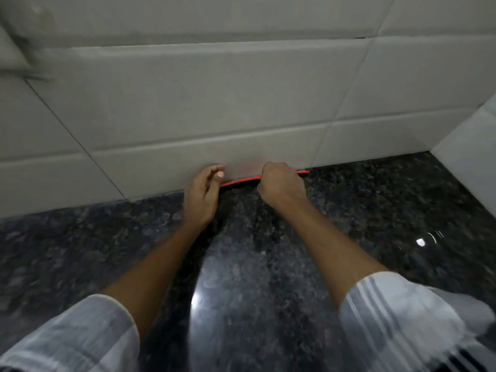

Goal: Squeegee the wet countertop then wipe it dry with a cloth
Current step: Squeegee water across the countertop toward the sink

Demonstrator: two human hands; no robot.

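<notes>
Head view, both arms stretched to the back of the dark stone table (241, 277), right where it meets the tiled wall (188, 103). An orange squeegee (241, 181) lies along that seam, its thin edge showing between the two hands and poking out just past the right knuckles. My right hand (281, 183) is clenched over it, fist closed on what I take to be the handle or top edge (the grip itself is hidden under the fingers). My left hand (202, 194) sits just beside the blade's other end, fingers (217, 171) loosely curled and released, holding nothing that I can see; whether the thumb touches the blade I cannot tell.

Handling, as I judge it: light tool, rigid back with a soft flexible lip, and it already looks bowed, so it bends under pressure. Wet polished stone is slick, so the blade should glide easily but could skate sideways. Best hold is the stiff spine near the middle, pressing evenly, with the left fingers steadying the free end. No cloth is in sight.
</notes>
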